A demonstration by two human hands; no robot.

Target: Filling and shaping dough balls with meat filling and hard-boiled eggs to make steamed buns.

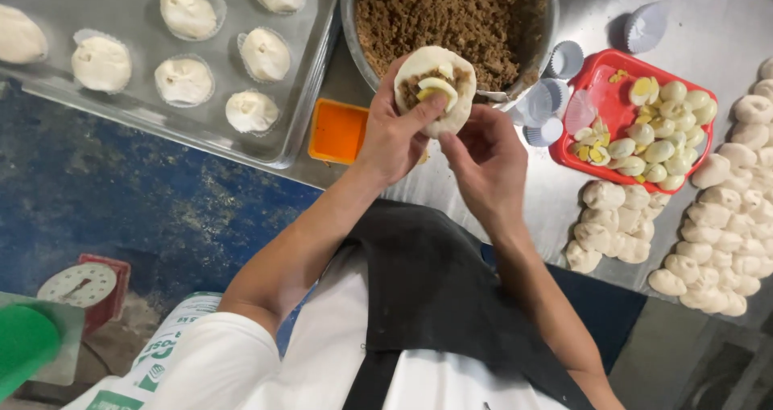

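The left hand [394, 140] cups a flattened dough round [436, 88] above the steel bench [708, 31], its thumb pinning an egg wedge [437, 90] on the brown filling. The right hand [483, 156] sits just right of and nearer than the dough, fingertips closed on its lower right edge. The round's long axis runs near to far, just in front of the filling bowl [451, 15].
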